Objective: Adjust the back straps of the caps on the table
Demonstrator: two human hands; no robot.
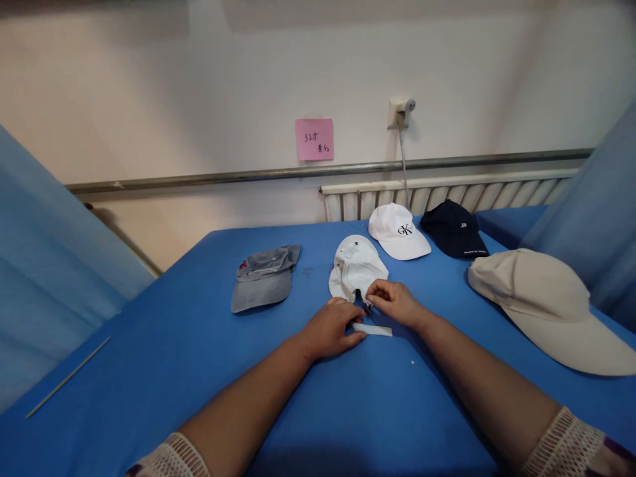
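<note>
A pale cap (355, 265) lies on the blue-covered table, its visor pointing away and its back opening facing me. A light strap (375, 329) trails from that opening toward the right. My left hand (334, 328) is at the near end of the cap, fingers curled over the strap, with the thumb below it. My right hand (395, 301) pinches the right edge of the opening between thumb and fingertips. A small dark piece, perhaps the buckle, shows partly between both hands. The fingertips hide the rest of it.
A grey cap (263, 278) sits to the left. At the right are a white cap (397, 232), a dark navy cap (454, 228) and a large beige cap (541, 298). A thin stick (68, 377) lies far left. Behind the table are a radiator (368, 202) and a rail (268, 175).
</note>
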